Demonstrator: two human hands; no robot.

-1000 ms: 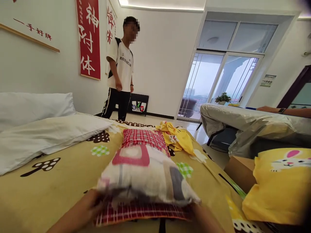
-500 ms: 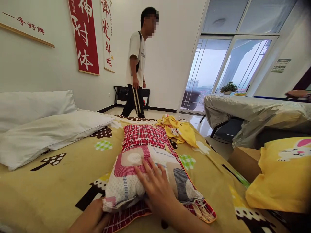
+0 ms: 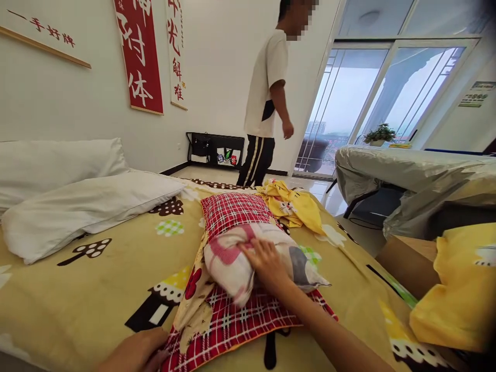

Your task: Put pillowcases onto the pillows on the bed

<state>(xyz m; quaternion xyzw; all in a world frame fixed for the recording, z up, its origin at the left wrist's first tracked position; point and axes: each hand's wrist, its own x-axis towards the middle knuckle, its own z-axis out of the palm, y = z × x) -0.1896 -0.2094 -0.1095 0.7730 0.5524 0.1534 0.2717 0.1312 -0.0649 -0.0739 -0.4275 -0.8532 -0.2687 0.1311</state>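
Note:
A patchwork-print pillow (image 3: 228,263) lies partly inside a red plaid pillowcase (image 3: 236,209), its near end sticking out of the opening. My right hand (image 3: 267,261) grips the top of the pillow, fingers sunk into the pink patch and creasing the fabric. At the lower left, my left hand (image 3: 143,349) pinches the near left corner of the pillowcase, whose beige floral inside is turned out along that edge. Some fingertips of the left hand are hidden under the cloth.
White pillows (image 3: 93,201) lie left on the patterned bed cover (image 3: 96,294). A crumpled yellow rabbit-print cloth (image 3: 298,206) sits beyond the pillowcase. On the right are a cardboard box (image 3: 406,263), a yellow pillow (image 3: 457,294) and a plastic-covered table (image 3: 406,165). A person (image 3: 267,88) walks behind the bed.
The pillow's near end has moved away from me and is bunched up under my right hand. My left hand has left the pillow's corner for the pillowcase edge. The person has walked right.

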